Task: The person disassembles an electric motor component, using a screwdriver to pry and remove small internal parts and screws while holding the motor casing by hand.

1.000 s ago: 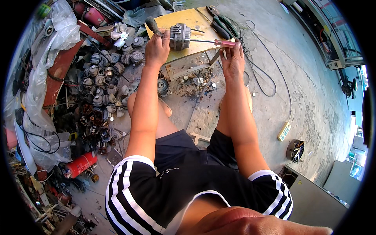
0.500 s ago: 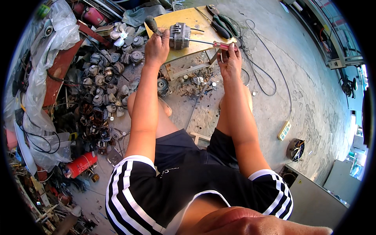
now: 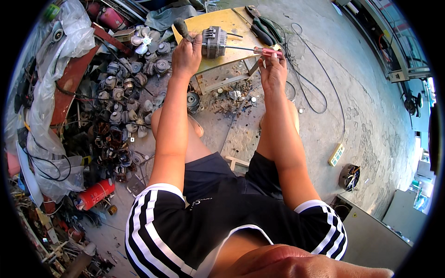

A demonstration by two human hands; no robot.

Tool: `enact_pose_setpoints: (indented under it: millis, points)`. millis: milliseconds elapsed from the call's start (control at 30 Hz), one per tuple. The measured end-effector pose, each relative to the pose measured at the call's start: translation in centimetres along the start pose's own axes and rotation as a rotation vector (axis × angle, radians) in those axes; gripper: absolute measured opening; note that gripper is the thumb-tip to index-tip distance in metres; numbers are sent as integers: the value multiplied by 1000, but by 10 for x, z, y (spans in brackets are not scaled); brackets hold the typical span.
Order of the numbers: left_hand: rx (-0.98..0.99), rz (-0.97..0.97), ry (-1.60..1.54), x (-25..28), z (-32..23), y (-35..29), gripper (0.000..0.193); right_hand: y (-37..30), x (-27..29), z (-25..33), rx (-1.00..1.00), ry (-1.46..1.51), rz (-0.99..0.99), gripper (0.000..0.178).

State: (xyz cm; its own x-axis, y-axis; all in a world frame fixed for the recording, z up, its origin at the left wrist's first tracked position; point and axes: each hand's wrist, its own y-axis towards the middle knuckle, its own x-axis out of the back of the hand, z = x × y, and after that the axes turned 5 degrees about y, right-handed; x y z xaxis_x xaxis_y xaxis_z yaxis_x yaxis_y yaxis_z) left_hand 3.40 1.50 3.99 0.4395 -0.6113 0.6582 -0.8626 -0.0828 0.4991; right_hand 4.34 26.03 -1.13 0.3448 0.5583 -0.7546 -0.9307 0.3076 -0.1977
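The screwdriver (image 3: 270, 52) lies nearly level in the upper middle of the frame, its long axis running left to right with a slight drop toward the right; the metal shaft points left, meeting the side of the motor (image 3: 214, 42), and the handle is at the right end. The right hand (image 3: 273, 73) pinches that handle between thumb and fingertips, the other fingers loosely bent below it. The left hand (image 3: 186, 60) is curled closed around the lower part of a dark tool (image 3: 181, 27), whose rounded end slants toward the upper left; its thumb lies beside the motor's left side, though whether it presses there I cannot tell. The screwdriver's handle is glossy, reddish-pink and translucent-looking, its shaft slim and straight. The motor is a blocky grey metal body with ribbed, grimy sides, seen over a worn yellow tabletop (image 3: 197, 23). Near the tabletop's right edge are pliers (image 3: 262, 34) with smooth dark handles; a thin dark cable (image 3: 320, 58) loops over the rough, stained concrete floor (image 3: 366, 106). At the left of the frame, grubby rounded motors (image 3: 118, 95) are heaped beside crumpled clear plastic sheeting (image 3: 76, 28), with a white-bladed fan (image 3: 145, 41) above them.
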Motion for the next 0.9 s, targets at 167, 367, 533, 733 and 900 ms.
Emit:
enact_pose_setpoints:
  millis: [167,367,533,733,900]
  points:
    - [11,-4,21,2,7,-3,33,-17,-24,8,-69,-15,-58,29]
    - [-10,-7,-3,-1,1,0,33,-3,-2,2,58,-40,-20,29]
    - [-2,-7,7,1,5,-2,34,-8,-11,4,-20,7,-15,35]
    - [-10,-15,16,-2,5,-1,34,-5,-5,1,46,4,-53,27]
    - [-14,-18,29,-2,5,-2,34,-5,-10,5,-46,128,17,31]
